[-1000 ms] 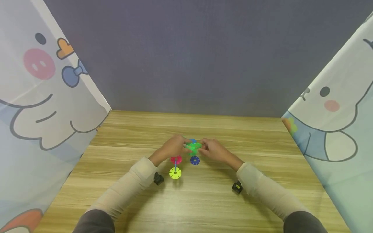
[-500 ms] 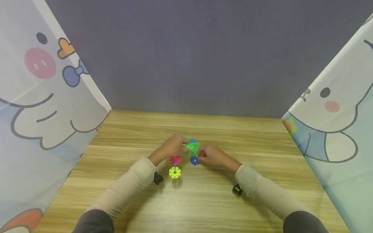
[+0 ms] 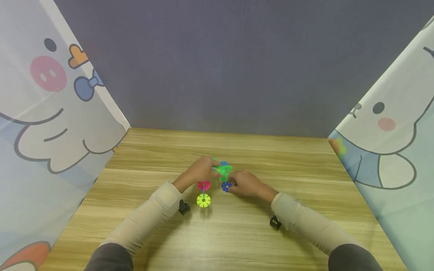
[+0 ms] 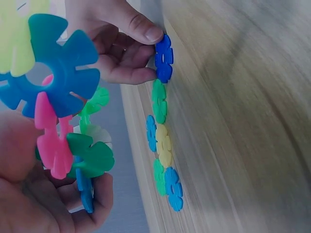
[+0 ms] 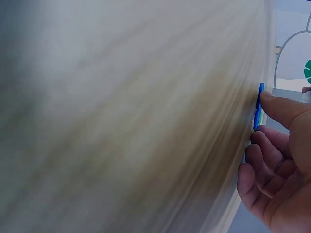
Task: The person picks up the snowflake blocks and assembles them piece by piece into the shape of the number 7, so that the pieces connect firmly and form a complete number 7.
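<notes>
We see the right hand [image 3: 246,183] pinching a dark blue disc [image 4: 164,58] by its rim, thumb on one edge and a fingertip on the opposite one, so the two stand a disc's width apart; its other fingers are bent. We cannot tell whether the disc is lifted off the table [image 3: 230,237]. Just beside it, away from the person, a green disc [image 4: 159,102] lies flat, with a pale yellow disc [image 4: 164,145] and more blue and green ones beyond. The left hand [image 3: 200,170] grips a linked chain [image 4: 46,116], its fingers curled at green and blue pieces; from there the chain runs through pink and blue to a yellow disc [image 3: 200,203] held out toward the person. Both hands work near the middle, well apart from the table's far edge, where a grey panel [image 3: 217,64] rises, and from the printed side panels [image 3: 390,105]. Tabletop stretches out to the right of the right hand and between the forearms.
</notes>
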The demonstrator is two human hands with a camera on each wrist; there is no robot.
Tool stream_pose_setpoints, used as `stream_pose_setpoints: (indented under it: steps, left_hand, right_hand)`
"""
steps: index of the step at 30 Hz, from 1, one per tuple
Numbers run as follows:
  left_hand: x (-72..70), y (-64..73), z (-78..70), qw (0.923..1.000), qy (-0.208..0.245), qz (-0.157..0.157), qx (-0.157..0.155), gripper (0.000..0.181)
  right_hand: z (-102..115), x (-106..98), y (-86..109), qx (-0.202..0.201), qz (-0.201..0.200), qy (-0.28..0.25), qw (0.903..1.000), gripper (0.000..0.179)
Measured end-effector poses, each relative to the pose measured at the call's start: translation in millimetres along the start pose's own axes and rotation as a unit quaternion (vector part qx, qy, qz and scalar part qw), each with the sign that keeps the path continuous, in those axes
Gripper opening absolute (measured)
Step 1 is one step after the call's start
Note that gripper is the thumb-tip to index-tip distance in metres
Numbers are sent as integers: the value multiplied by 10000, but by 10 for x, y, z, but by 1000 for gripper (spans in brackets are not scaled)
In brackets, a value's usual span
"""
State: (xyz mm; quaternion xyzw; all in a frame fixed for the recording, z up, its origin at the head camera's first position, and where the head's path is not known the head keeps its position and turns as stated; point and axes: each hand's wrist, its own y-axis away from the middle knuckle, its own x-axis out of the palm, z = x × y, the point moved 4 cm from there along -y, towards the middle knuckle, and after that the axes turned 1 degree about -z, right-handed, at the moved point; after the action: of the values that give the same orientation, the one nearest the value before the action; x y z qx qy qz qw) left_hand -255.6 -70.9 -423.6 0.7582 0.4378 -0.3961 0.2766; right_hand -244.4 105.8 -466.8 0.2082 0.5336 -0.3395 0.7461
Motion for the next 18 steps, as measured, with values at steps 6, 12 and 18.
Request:
stream_pose_setpoints:
  steps: [6, 12, 18]
  left_hand:
    - [2, -6, -12, 10000, -26, -15, 55, 46]
    - [11, -14, -21, 9999, -101, -27, 55, 45]
    - [4, -1, -36, 9998, -127, -39, 118, 45]
  right_hand:
    - [-12, 2, 6, 142, 35, -93, 9999, 29]
    - [-39, 34, -5, 444, 300, -429, 9976, 31]
    - [-57, 48, -8, 860, 627, -874, 9905, 33]
